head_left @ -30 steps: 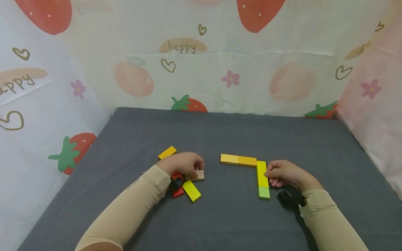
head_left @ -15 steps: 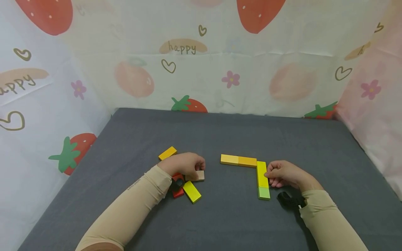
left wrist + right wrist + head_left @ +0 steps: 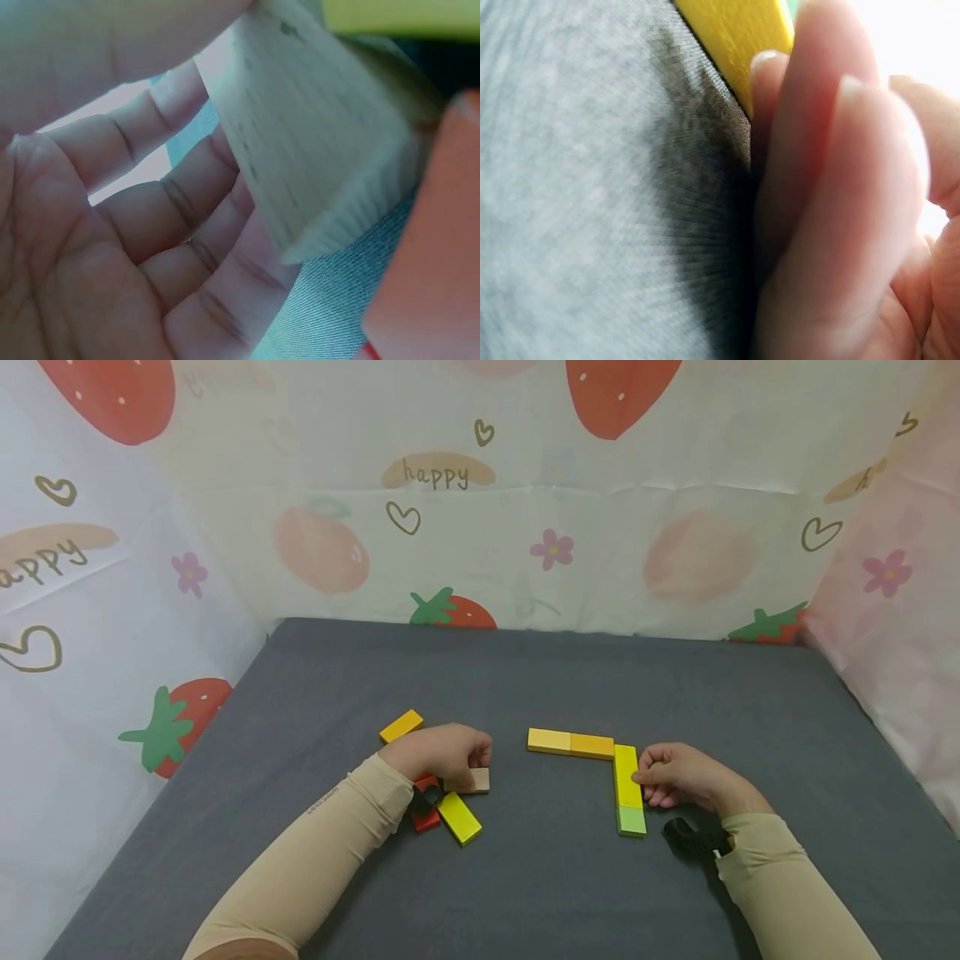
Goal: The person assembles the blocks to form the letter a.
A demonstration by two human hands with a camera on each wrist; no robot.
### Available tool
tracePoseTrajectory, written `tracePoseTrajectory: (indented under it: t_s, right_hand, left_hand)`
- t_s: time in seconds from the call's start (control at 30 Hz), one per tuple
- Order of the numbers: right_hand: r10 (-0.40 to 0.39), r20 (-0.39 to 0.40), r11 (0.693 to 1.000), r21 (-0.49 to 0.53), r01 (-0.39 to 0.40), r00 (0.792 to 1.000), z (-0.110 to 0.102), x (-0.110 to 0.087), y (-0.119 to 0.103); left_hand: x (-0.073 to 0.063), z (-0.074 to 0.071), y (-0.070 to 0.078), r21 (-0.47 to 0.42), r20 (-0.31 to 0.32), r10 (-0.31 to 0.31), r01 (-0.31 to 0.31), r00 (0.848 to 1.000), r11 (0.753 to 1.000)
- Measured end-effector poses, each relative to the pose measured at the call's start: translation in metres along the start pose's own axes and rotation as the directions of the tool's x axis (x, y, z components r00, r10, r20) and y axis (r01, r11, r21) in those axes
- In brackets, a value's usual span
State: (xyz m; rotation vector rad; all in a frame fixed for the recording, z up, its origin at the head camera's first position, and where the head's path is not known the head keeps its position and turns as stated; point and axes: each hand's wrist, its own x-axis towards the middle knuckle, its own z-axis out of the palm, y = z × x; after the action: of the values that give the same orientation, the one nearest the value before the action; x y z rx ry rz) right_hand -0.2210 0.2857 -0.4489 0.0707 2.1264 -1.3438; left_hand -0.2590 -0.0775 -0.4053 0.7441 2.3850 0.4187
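"Grey is the colour of the table [image 3: 525,677]. Where do you see the left hand [image 3: 448,753]?"

"At the left of the centre. Its thumb and fingers are narrow around a plain wooden block [image 3: 474,781], and the left wrist view shows this block between them. If its underside touches the table, I cannot tell."

"And what lies around this block?"

"At 7 o'clock, very near, is a slanted yellow block [image 3: 460,819]. At 8 o'clock is a red block [image 3: 428,821], partly hidden by a black wrist device [image 3: 427,798]. At 10 o'clock, more apart, one orange block [image 3: 401,725] shows behind the arm."

"What does the right hand [image 3: 678,777] do?"

"It rests at 3 o'clock of a bright yellow block [image 3: 627,772]. Its fingers are loosely bent and touch the side of the block, but they are not closed around it. A green block [image 3: 632,822] touches this one at 6 o'clock."

"Is there more in that group?"

"Yes. At 10 o'clock of the bright yellow block, a pale yellow block [image 3: 548,741] and an amber block [image 3: 592,747] lie end to end. Beyond the table, at 12 o'clock, hangs a white cloth with strawberries [image 3: 480,552]."
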Motion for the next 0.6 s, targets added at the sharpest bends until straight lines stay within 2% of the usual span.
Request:
tracePoseTrajectory:
  t_s: [0.33, 0.6]
  right_hand:
    - [-0.004, 0.008, 1.000, 0.002, 0.004, 1.000, -0.0002, -0.0015, -0.0012]
    - [-0.019, 0.017, 1.000, 0.006, 0.018, 1.000, -0.0003, -0.0020, -0.0008]
  left_hand:
    - [0.0022, -0.0005, 0.0006, 0.025, 0.012, -0.025, 0.024, 1.000, 0.999]
    - [0.0024, 0.0003, 0.0034, 0.050, 0.021, -0.001, 0.000, 1.000, 0.999]
